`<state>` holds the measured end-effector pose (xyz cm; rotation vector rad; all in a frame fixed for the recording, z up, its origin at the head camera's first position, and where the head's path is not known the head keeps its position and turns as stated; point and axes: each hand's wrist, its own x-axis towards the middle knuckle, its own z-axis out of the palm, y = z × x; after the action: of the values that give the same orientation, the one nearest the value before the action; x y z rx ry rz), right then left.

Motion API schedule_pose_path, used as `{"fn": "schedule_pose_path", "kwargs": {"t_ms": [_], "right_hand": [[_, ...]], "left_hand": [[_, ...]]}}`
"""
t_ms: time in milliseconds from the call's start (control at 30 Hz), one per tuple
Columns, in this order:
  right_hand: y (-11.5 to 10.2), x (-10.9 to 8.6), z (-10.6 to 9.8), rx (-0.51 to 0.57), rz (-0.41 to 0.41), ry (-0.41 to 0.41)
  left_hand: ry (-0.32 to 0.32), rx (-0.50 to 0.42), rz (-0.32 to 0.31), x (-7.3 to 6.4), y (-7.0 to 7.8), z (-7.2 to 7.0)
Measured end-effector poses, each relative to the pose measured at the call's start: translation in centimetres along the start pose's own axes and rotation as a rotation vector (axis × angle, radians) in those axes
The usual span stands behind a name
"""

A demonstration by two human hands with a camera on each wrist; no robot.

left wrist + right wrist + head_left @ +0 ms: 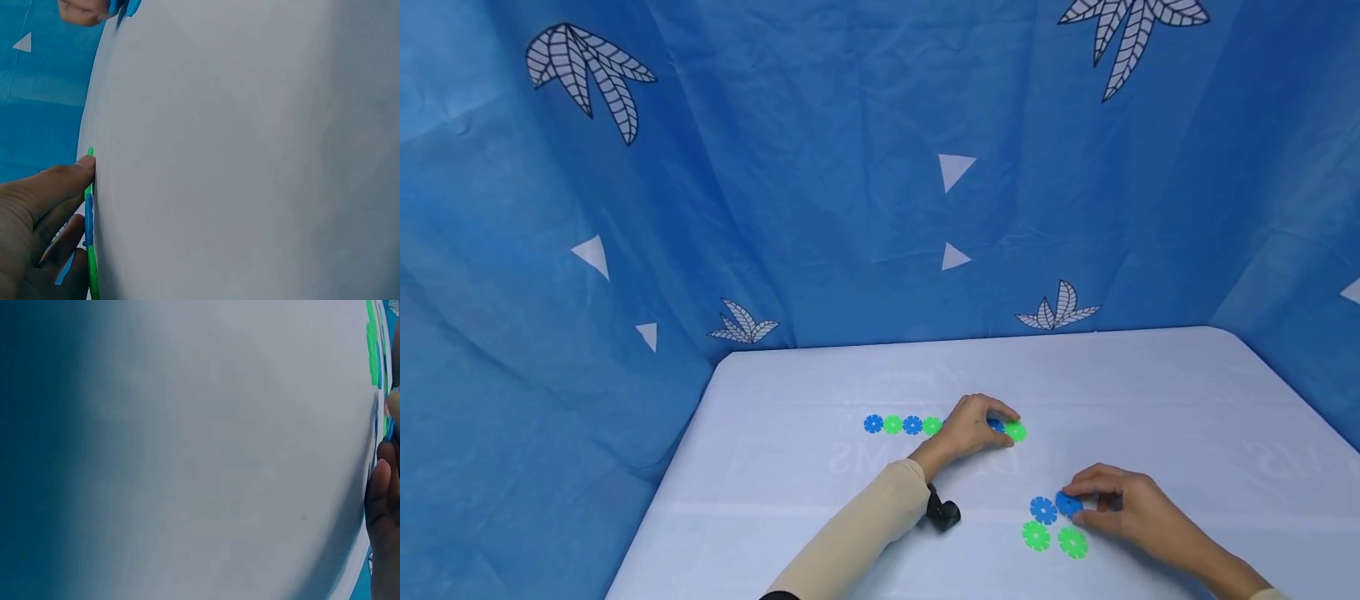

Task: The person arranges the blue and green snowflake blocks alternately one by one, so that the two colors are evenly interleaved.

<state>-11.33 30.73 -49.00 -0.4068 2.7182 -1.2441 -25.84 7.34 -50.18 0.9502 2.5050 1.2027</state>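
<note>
A row of blue and green interlocking discs lies across the table, a blue disc (pixel 873 424) at its left end. My left hand (pixel 973 425) reaches over the row and covers some of it. Its thumb and finger pinch the green disc (pixel 1016 431) at the right end, seen edge-on in the left wrist view. Nearer the front, my right hand (pixel 1131 504) pinches a blue disc (pixel 1068 503) that looks tilted. Close by lie another blue disc (pixel 1042 510) and two green discs, one on the left (pixel 1036 536) and one on the right (pixel 1072 542).
The white-covered table (pixel 775 483) carries faint lettering. Blue cloth (pixel 865 208) with leaf and triangle prints hangs behind it and at both sides. A black device (pixel 943 512) shows beside the left wrist.
</note>
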Motion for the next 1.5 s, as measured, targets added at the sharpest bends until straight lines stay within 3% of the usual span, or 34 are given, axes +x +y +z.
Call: {"fn": "schedule_pose_path", "kwargs": {"t_ms": [367, 1000, 1500], "right_hand": [[-0.2, 1.8, -0.2, -0.129, 0.121, 0.159], [-0.4, 6.1, 0.3, -0.180, 0.086, 0.275], [-0.5, 7.3, 1.1, -0.242, 0.059, 0.304]], "left_hand": [[-0.003, -0.016, 0.000, -0.1, 0.1, -0.1], [0.007, -0.008, 0.007, 0.2, -0.1, 0.0], [0.011, -0.002, -0.001, 0.2, -0.2, 0.0]]}}
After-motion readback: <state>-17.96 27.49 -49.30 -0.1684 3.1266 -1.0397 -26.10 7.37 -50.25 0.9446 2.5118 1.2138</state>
